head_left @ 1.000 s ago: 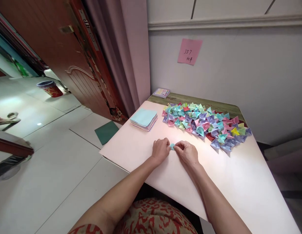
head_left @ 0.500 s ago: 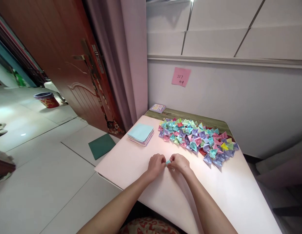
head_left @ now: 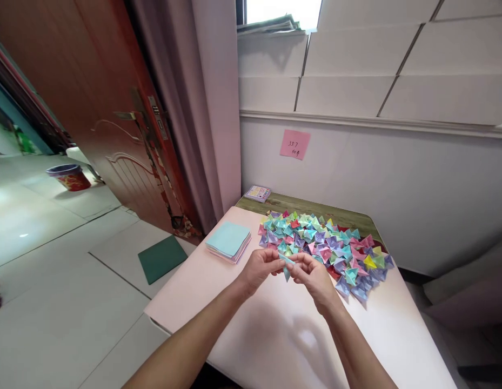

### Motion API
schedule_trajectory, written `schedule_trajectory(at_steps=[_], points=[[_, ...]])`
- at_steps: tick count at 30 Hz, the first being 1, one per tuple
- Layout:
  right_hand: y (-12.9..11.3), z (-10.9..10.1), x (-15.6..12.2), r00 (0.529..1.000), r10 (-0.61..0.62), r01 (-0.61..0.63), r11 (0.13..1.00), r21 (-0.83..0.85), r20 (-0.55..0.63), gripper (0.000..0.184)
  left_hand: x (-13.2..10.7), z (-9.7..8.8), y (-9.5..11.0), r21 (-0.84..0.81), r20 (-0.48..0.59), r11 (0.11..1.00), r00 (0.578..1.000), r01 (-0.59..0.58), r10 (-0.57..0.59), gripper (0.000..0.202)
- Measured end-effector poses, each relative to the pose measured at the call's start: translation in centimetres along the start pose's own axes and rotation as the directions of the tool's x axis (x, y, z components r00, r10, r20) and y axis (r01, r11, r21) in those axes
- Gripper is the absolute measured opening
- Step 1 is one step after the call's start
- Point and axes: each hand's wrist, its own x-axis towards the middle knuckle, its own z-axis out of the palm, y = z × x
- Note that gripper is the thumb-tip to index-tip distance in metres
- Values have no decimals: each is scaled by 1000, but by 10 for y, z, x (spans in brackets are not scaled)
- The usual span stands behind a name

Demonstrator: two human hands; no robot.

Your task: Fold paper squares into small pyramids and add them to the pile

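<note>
While left grip [head_left: 256, 269] faces right grip [head_left: 316, 279], both pinch paper [head_left: 287, 274]; it's blue.

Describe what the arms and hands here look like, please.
They are a person's, with no machine parts or cables. The left hand and right hand are ungloved; no watch or bracelet shows. Both forearms are bare, with no sleeve in view.

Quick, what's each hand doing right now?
Left hand: closed, pinching a small folded light blue paper in the fingertips.
Right hand: closed, pinching that same paper.
</note>
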Motion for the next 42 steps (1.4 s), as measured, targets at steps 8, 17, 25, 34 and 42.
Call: schedule_trajectory(at_steps=[8, 17, 25, 34, 42], points=[[-16, 12, 5, 964, -200, 214, 974, 68, -175, 30, -2, 9, 27, 145, 8, 989, 1000, -28, 27, 32], [-16, 7, 5, 972, -195, 198, 980, 13, -129, 27, -6, 15, 28, 292, -6, 954, 997, -72, 77, 35], [-16, 3, 3, 982, -149, 154, 987, 43, -117, 28, 7, 14, 40, 233, -4, 962, 990, -140, 144, 29], [-14, -3, 7, 946, -202, 224, 973, 59, -252, 29, 12, 26, 30, 115, -85, 973, 974, -199, 209, 24], [-6, -4, -4, 878, -262, 310, 949, 59, -401, 25, 0, 45, 34, 237, -183, 937, 935, -258, 304, 14]])
